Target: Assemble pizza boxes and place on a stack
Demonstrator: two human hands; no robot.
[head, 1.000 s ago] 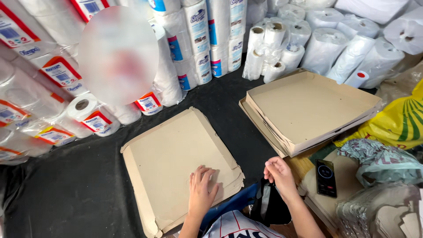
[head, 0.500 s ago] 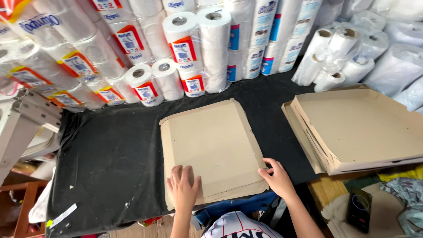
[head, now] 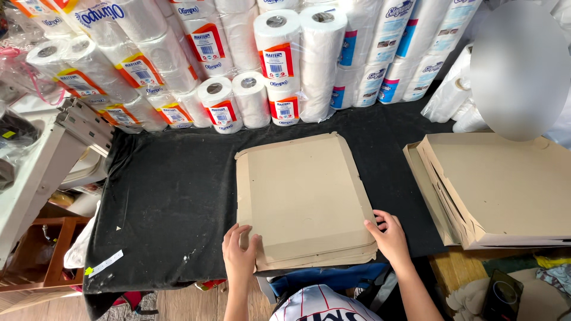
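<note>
Both hands are sitting at the cardboard's near corners as they were 0.5 s ago, though the sheets are lying squarer now. Paper rolls (head: 279,65) are crowding the bench's (head: 172,196) far edge; a box stack (head: 505,190) is lying to the right. The cardboard (head: 300,196) is lying flat mid-bench, the left hand (head: 241,255) and right hand (head: 389,235) pressing open-fingered on its near corners, gripping nothing.
</note>
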